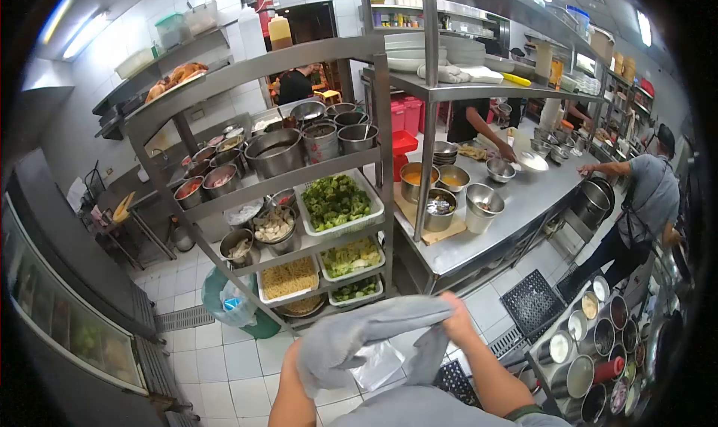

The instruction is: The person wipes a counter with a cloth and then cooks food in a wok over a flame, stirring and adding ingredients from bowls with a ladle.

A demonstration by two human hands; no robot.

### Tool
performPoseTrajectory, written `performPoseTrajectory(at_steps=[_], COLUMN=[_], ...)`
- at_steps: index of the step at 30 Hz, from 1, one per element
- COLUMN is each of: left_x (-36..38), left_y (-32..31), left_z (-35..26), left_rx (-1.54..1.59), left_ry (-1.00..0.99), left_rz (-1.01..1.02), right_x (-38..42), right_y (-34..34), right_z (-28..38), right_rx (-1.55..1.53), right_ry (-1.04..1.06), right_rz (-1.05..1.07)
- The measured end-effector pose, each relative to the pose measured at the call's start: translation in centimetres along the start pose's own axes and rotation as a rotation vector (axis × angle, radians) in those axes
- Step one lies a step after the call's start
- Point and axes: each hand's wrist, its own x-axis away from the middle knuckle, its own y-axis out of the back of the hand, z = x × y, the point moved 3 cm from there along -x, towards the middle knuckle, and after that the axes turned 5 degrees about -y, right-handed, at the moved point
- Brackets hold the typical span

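Observation:
A grey cloth (374, 324) is stretched between my two hands, low in the middle of the head view. My left hand (293, 356) is at the cloth's left end; the fabric covers its fingers. At the right end, my right hand (458, 316) is closed on the cloth, its fingers partly hidden. Below the cloth, between my arms, a shiny, pale flat thing (376, 365) shows; I cannot tell what it is.
Ahead is a metal shelf rack (295, 180) with pots and trays of broccoli (340, 203) and noodles (288, 279). A steel counter (464, 247) with bowls stands to the right. A person in grey (651, 195) is at far right, near sauce containers (580, 375).

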Motion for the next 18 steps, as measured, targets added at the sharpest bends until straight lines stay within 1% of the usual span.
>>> performPoseTrajectory(at_steps=[1,2,3,4,5,6,7,9,10,11,12,14,15,17,18], left_x=[-0.8,-1.6,-1.8,-1.9,-2.6,-3.7,-5.3,-8.5,-10.8,-12.9,-14.8,-17.7,-18.9,-20.6,-21.0], left_y=[0.7,1.3,1.5,1.6,1.8,1.6,-0.2,-6.7,-8.9,-11.1,-12.9,-14.7,-15.0,-16.1,-17.0], left_z=[0.7,1.2,2.7,4.1,4.8,5.7,4.0,0.3,-0.3,0.4,1.3,2.8,3.1,3.1,3.5], left_rx=[-0.057,-0.143,-0.286,-0.43,-0.577,-0.316,-0.286,-0.191,-0.283,-0.371,-0.46,-0.255,-0.156,-0.213,-0.229], left_ry=[0.072,0.137,0.097,0.076,0.036,0.057,-0.053,-0.249,-0.284,-0.247,-0.208,-0.205,-0.204,-0.174,-0.151], left_rz=[-0.038,-0.083,-0.221,-0.365,-0.497,-0.486,-0.429,-0.312,-0.174,-0.11,-0.052,-0.081,-0.097,-0.109,-0.114], right_x=[-0.8,-1.3,-1.4,-1.9,-2.6,-3.1,-3.0,-3.2,-3.7,-4.0,-4.2,-5.2,-6.2,-8.3,-8.9], right_y=[2.0,3.4,4.7,6.0,6.7,7.2,7.7,5.9,4.7,3.6,3.1,3.0,3.9,6.8,7.7], right_z=[0.6,2.4,4.2,4.6,4.9,5.1,5.3,7.6,6.5,5.1,4.7,4.1,4.6,6.6,6.8], right_rx=[-0.166,-0.283,-0.402,-0.364,-0.261,-0.158,-0.05,0.047,-0.032,-0.117,-0.15,-0.22,-0.432,-0.853,-0.874], right_ry=[-0.002,0.0,-0.001,0.02,0.061,0.096,0.119,0.142,0.111,0.087,0.045,-0.028,-0.063,-0.152,-0.146], right_rz=[-0.124,-0.149,-0.176,-0.176,-0.153,-0.14,-0.135,0.034,0.142,0.256,0.234,0.199,0.243,0.316,0.321])
